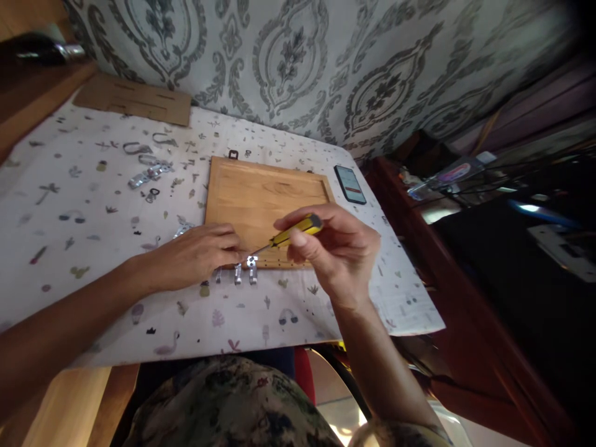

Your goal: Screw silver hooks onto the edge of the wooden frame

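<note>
A yellow and black screwdriver (298, 231) is pinched between the thumb and fingers of my right hand (342, 251). Its shaft slants down to the left, and the tip is beside the fingertips of my left hand (207, 253). Those left fingers are bent together at the near edge of a framed wooden panel (265, 192); what they hold is hidden. Two shiny metal clips (252, 273) (238, 274) stick out over that edge, close to the left fingers. Another silver metal piece (183, 227) lies behind my left hand, partly covered.
Loose metal clips (151, 174) and curved metal pieces (137, 148) lie on the patterned tablecloth (97, 217) at left. Flat cardboard (133, 102) rests by the wall. A phone (350, 184) lies right of the panel. Beyond are a plastic bottle (449, 175) and dark furniture.
</note>
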The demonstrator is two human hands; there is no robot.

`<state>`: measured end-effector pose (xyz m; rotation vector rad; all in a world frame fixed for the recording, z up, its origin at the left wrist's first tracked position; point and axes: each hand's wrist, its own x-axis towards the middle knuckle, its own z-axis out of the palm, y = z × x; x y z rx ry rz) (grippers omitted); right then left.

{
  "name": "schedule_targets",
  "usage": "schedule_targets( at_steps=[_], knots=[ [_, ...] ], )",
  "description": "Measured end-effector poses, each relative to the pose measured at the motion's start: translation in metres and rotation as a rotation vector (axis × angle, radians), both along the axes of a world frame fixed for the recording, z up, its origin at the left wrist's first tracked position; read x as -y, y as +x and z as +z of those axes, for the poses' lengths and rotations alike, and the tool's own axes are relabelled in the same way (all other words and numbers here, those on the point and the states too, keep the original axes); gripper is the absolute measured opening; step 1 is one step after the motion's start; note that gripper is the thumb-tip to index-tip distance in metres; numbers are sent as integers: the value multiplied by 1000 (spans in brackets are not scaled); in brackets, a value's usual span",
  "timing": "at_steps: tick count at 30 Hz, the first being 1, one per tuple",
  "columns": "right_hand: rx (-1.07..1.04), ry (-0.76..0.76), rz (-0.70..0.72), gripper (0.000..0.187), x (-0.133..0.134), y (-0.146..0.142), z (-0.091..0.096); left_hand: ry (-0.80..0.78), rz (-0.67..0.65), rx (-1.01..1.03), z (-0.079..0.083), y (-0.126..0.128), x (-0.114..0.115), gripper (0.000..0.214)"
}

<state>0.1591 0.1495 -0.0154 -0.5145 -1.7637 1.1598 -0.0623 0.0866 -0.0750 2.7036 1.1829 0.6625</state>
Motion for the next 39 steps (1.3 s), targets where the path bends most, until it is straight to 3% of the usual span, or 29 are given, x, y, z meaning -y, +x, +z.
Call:
schedule_targets(
  at_steps=[5, 11, 27, 31, 33, 36, 39],
  knots=[
    [42, 46, -120, 17, 1, 8, -6, 1, -19, -67, 1, -1, 0, 35],
    [117, 65, -112, 18, -2, 9, -18, -13, -26, -56, 0, -1, 0, 34],
    [171, 118, -51, 13, 2, 6, -19, -4, -26, -80, -1, 0, -1, 30],
    [168, 97, -140, 17, 4, 11, -17, -18, -32, -82, 0, 0, -1, 30],
    [266, 116, -182, 21, 2, 15, -17, -23, -30, -71, 0, 0, -1, 29],
    [604, 145, -130, 23, -3, 18, -22, -29, -23, -67, -2, -1, 0, 28],
    [845, 98, -97, 9, -7, 17, -33, -32, -15, -79, -4, -1, 0, 34]
  ],
)
